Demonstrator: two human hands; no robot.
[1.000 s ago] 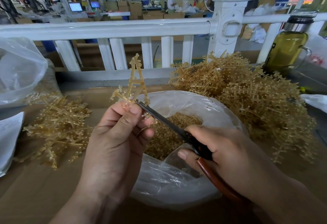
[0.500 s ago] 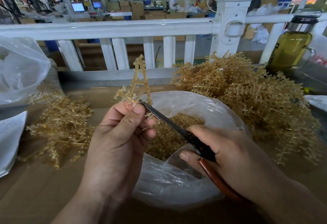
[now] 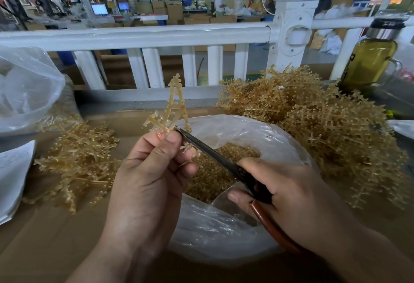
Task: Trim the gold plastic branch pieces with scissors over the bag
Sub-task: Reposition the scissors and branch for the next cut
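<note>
Here's the gold branch piece [image 3: 173, 108], standing upright at about the bag's eleven o'clock rim. It is pinched at its foot between the thumb and curled fingers of the left hand [image 3: 147, 182]. In come the scissors [image 3: 208, 153] from four o'clock, tip tucked close against that thumb at the base of the piece. The blades read as one dark bar, so together or very nearly. The right hand [image 3: 289, 195] is wrapped round the handles, thumb underneath, with a red-brown loop poking out towards five o'clock. Below sits the bag [image 3: 280, 135], mouth open, cut bits [image 3: 215, 170] heaped inside.

Outward now: a big heap [image 3: 324, 130] of gold branches lies at two o'clock of the bag and a smaller pile [image 3: 80, 162] at nine, all on cardboard [image 3: 44, 238]. A white railing [image 3: 134, 36] runs across twelve, with a bottle [image 3: 369, 59] at one o'clock and a second bag [image 3: 26, 90] out at ten.

The danger? That tip sits just beside the thumb, and I'd judge a hasty snip could nick skin. The piece also hangs near the rim rather than over the middle, so a clipping could spring onto the cardboard instead of dropping in. A loose pinch could let the piece twist in the cut.

Against a second ago, barely anything differs. Same grip, same blade angle, tip at the same spot by the thumb. The piece has only edged slightly towards three o'clock in the view.
</note>
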